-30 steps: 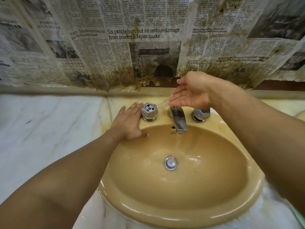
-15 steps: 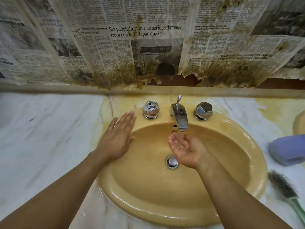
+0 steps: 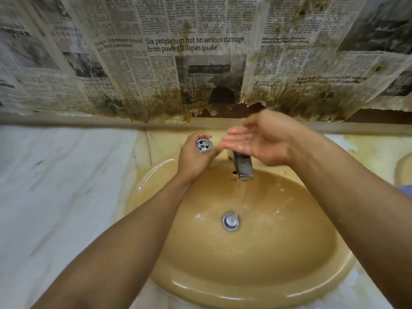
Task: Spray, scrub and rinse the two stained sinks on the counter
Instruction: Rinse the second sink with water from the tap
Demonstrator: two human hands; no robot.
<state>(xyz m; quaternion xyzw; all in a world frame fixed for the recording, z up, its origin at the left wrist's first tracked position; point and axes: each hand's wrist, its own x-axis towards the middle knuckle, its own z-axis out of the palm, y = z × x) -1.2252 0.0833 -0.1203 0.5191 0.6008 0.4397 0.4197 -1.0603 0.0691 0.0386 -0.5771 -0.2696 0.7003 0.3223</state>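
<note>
i have the left hand (image 3: pixel 196 161) on the shiny metal tap knob (image 3: pixel 203 145) at the back left of the yellow-brown oval sink (image 3: pixel 245 284). its fingers (image 3: pixel 192 137) are curled round the knob and grip it, i think so i can turn the water up or down. the right hand (image 3: pixel 265 139) hangs just above the silver metal spout (image 3: pixel 244 167). it is open and palm up, with wet, blurry fingers (image 3: pixel 234 139) that hold nothing. i guess it is there to catch water and throw it on the back of the sink. a thin stream of water (image 3: pixel 239 197) runs from the spout down to the round metal drain (image 3: pixel 230 221), so this looks like the rinse step. the sink sits in the white marble tabletop (image 3: pixel 55 186), right in front of me. the edge of a second sink (image 3: pixel 404 168) peeks in at the far right, and i cannot tell if it is clean. old stained newspaper (image 3: pixel 138 70) covers the wall behind, maybe to keep splashes off it. i can read "six people hurt but no serious damage from powerful japan quake" and "major indonesian natural gas find announced". a tiny label under the spout is too small to read.
</note>
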